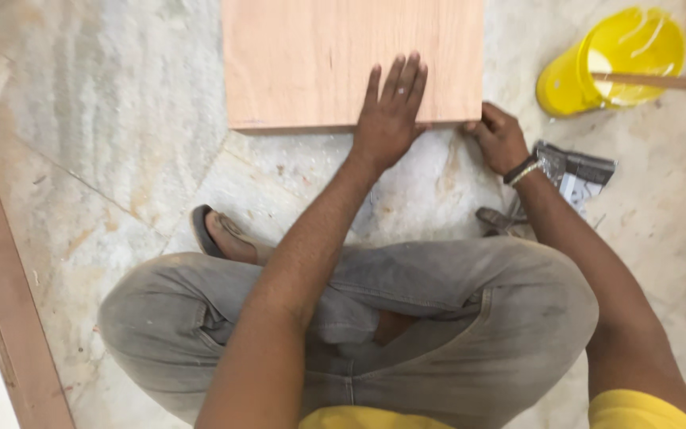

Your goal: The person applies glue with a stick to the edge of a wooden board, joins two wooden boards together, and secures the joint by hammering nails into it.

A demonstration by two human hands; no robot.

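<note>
Left hand (388,119) flat, fingers spread on plywood board (351,59); right hand (499,137) curled at its corner; could slip on floor (105,119), pinching fingers.

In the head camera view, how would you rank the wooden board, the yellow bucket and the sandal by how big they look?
1. Wooden board, clearly largest, though cut off at the top edge.
2. Yellow bucket.
3. Sandal, smallest, but partly hidden by the foot and knee, so its full size is unsure.

Smooth matt wooden board (311,56), glossy yellow plastic bucket (597,71), worn polished stone floor (105,119), dusty grey cloth trousers (454,318)
</note>
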